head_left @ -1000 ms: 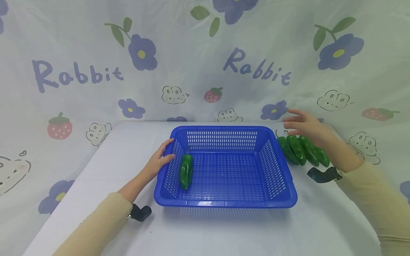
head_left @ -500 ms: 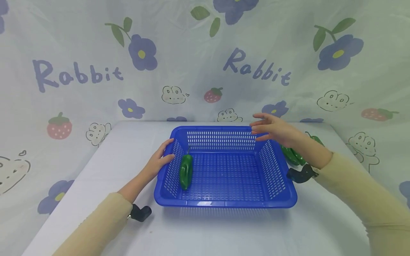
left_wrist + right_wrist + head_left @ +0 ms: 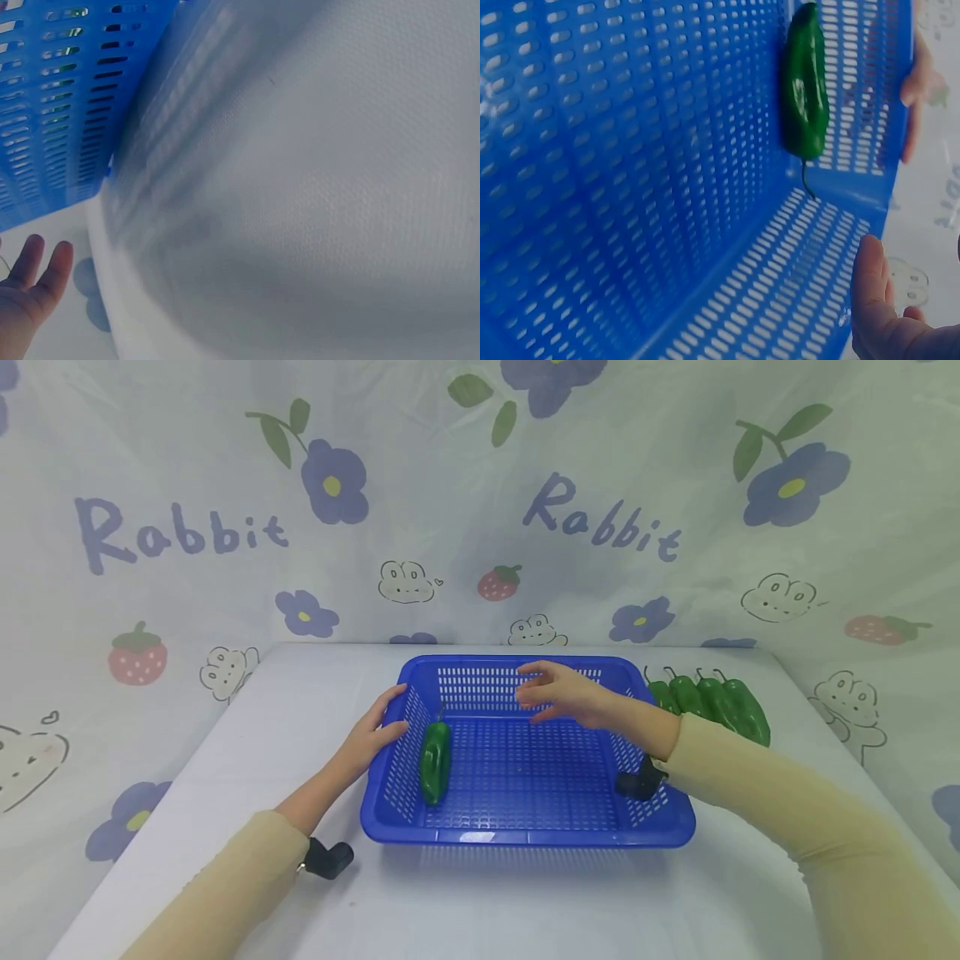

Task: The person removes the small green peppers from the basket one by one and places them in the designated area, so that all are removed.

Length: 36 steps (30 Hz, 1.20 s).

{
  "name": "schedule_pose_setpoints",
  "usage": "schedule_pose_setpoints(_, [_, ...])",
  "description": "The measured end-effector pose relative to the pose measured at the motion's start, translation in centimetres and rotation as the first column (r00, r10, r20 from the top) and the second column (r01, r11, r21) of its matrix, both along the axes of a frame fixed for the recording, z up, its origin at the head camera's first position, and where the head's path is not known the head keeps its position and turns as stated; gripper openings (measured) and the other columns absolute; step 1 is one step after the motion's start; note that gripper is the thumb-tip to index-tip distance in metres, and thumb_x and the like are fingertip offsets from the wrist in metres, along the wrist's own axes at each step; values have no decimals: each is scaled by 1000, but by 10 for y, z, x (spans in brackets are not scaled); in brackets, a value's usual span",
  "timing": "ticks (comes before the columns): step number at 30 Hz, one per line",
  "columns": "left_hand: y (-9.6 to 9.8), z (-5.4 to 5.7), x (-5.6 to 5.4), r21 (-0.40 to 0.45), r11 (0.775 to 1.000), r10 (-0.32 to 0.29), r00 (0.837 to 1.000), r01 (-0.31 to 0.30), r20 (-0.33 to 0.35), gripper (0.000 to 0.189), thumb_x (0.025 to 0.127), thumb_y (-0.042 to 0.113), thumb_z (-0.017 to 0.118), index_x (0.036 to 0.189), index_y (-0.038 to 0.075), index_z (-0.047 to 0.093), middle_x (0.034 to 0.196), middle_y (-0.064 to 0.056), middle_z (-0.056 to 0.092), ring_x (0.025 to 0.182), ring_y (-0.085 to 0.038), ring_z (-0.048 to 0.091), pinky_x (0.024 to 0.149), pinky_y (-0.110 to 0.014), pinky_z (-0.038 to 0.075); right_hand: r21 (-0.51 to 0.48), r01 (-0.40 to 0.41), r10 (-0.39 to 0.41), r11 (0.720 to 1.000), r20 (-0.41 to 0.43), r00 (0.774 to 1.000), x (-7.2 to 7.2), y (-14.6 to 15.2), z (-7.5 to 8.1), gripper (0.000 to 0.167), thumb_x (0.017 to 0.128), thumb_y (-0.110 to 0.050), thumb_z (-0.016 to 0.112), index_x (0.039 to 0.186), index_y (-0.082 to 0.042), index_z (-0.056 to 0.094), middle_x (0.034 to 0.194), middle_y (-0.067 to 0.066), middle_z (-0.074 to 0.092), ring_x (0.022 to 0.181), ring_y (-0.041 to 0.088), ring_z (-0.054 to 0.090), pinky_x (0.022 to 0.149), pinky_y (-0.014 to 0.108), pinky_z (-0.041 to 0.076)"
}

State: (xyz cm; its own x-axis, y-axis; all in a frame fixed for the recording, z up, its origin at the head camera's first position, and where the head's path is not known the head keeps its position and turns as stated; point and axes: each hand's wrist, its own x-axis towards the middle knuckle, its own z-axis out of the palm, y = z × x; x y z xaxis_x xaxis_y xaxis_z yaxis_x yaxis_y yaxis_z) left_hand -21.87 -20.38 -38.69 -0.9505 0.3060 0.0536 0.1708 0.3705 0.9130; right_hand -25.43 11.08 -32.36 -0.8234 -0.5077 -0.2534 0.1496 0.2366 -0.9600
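A blue plastic basket [image 3: 525,837] with slotted walls stands on the table. Inside it, a long green pepper [image 3: 435,764] lies along the left wall, its stem toward the back. My left hand [image 3: 375,731] rests at the basket's left rim, thumb and fingertips on the edge; the left wrist view shows two fingers [image 3: 52,277] extended beside the outer wall. Over the back right part of the basket hovers my right hand [image 3: 562,695], empty, its fingers loosely bent and apart. In the right wrist view the same pepper [image 3: 806,86] lies beyond that hand.
Several green peppers [image 3: 738,706] lie side by side right of the basket, partly hidden by the right forearm and the basket rim. White cloth covers the table [image 3: 480,910]. A printed curtain [image 3: 465,485] hangs behind. A black camera sits on each wrist.
My right hand has swept left from above the peppers on the table to above the basket, holding nothing. The left hand, the basket and the pepper inside have stayed put.
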Motion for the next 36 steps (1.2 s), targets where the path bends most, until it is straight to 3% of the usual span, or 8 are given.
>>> schedule_pose_setpoints(15, [-2, -2, -1, -2, 1000, 0, 1000, 0, 1, 61, 91, 19, 44, 145, 11, 17, 148, -27, 16, 127, -49, 30, 91, -56, 42, 7, -25, 25, 1000, 73, 997, -4, -56, -35, 62, 85, -5, 58, 139, 2, 28, 127, 27, 46, 119, 43, 45, 94, 50, 44])
schedule_pose_setpoints(24, [-1, 0, -1, -8, 1000, 2, 1000, -2, 7, 61, 91, 20, 44, 146, 12, 17, 148, -27, 15, 128, -49, 29, 91, -56, 41, 97, -49, 43, 994, 69, 997, -1, -88, -55, 61, 82, -4, 61, 135, 4, 33, 121, 25, 53, 111, 38, 53, 85, 43, 51])
schedule_pose_setpoints(28, [-1, 0, -1, -11, 1000, 2, 1000, -2, 5, 61, 91, 19, 43, 146, 11, 16, 148, -26, 15, 128, -49, 28, 92, -57, 40, 94, -28, 19, 995, 93, 995, -1, -100, -63, 60, 80, -3, 63, 133, 3, 35, 121, 25, 51, 107, 37, 55, 81, 41, 53])
schedule_pose_setpoints(36, [0, -1, -3, -11, 1000, -9, 1000, 9, 12, 62, 91, 20, 44, 146, 13, 15, 148, -27, 15, 124, -51, 34, 86, -54, 46, 135, -11, -2, 991, 94, 996, 1, -117, -72, 63, 78, -3, 66, 133, 2, 35, 119, 23, 51, 99, 33, 59, 75, 37, 55])
